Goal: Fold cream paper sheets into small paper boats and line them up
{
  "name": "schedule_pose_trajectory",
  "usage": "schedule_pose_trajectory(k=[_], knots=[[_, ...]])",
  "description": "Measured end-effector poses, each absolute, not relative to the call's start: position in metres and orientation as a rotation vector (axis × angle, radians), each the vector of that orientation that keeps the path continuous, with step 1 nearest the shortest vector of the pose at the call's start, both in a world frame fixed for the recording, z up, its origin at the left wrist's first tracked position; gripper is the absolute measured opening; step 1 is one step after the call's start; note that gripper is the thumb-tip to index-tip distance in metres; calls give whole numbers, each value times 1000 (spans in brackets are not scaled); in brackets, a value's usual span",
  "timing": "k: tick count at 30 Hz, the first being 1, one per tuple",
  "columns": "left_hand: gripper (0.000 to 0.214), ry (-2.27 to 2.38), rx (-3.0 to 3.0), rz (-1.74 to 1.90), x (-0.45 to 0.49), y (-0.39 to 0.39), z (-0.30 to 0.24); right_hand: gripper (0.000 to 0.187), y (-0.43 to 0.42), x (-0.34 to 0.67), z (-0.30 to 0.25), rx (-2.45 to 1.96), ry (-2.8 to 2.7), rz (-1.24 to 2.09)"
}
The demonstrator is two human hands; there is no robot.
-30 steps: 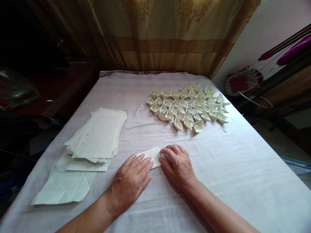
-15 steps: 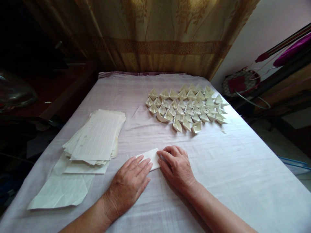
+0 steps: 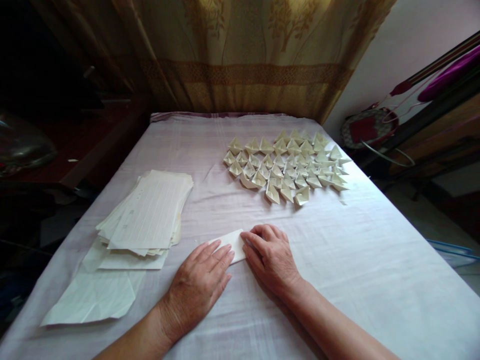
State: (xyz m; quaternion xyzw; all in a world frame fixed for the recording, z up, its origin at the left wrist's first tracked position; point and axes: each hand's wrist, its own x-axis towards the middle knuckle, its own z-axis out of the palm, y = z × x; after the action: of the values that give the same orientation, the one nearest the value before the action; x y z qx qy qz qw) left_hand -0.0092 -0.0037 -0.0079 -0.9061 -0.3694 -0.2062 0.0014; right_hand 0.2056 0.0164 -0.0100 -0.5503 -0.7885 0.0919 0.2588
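Note:
A small folded sheet of white paper [image 3: 237, 244] lies on the cloth in front of me. My left hand [image 3: 200, 280] rests flat over its left part, the fingers stretched out and pressing it down. At the right edge of the paper, the bent fingers of my right hand [image 3: 270, 255] close on its border; the exact grip of the fingertips is partly hidden. Beyond both hands, several folded paper boats [image 3: 288, 167] stand in close rows.
A pile of lined paper sheets [image 3: 150, 210] lies to the left, with a creased loose sheet [image 3: 93, 295] sticking out towards me. The pale cloth [image 3: 356, 270] covers the table. A patterned curtain [image 3: 247, 72] hangs behind, and a round bag [image 3: 369, 127] is beyond the right edge.
The hands and the folded paper keep the same positions against each other. Only the camera view has shifted very slightly.

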Motion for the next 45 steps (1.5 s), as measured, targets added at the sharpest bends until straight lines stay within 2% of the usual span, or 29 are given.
schedule_pose_trajectory(k=[8,14,20,36,45], knots=[[34,-1197,-2849,-627,-8,-5,-7,19,15,203,-6,-1518,-2170,236],[33,-1163,-2830,-645,-8,-5,-7,29,13,200,-3,-1579,-2200,223],[36,-1181,-2867,-589,-11,-6,-11,26,16,217,-7,-1526,-2205,311],[38,-974,-2906,-378,-41,-3,-3,24,14,217,-10,-1525,-2211,213],[36,-1034,-2906,-280,-57,-9,1,24,12,216,-10,-1530,-2221,183]])
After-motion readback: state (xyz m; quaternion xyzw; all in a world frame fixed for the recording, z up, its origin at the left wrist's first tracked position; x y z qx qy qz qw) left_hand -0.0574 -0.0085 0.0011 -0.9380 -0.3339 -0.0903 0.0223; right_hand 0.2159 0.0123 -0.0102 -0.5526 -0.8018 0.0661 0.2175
